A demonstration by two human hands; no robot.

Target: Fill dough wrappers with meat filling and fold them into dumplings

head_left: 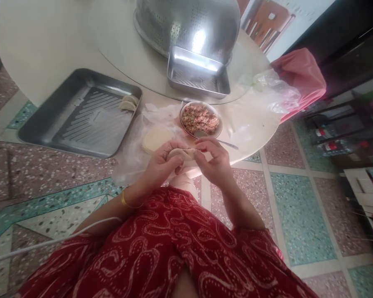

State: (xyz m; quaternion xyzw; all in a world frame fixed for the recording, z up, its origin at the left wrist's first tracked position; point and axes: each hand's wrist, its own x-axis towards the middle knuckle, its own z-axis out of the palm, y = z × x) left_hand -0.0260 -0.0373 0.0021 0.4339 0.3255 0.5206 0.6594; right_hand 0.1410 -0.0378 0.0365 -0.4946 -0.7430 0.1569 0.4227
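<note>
We hold a half-folded dumpling [188, 154] at the near edge of the pale surface [43, 49], with both hands pinching its wrapper. Our left hand [162, 162] grips one end between thumb and fingers; our right hand [214, 159] is closed on the other end, its fingertips pressing the edge. Just beyond our left hand, a stack of round wrappers [155, 138] lies on crumpled plastic [132, 145]. Beyond our right hand stands a bowl [221, 126] of minced filling [199, 118], a spoon handle [228, 144] jutting out to the right. Farther left, a large metal tray [90, 120] carries finished dumplings [129, 103] in its far right corner. Behind the bowl, a smaller tray [199, 78] sits against a perforated colander [186, 25].
</note>
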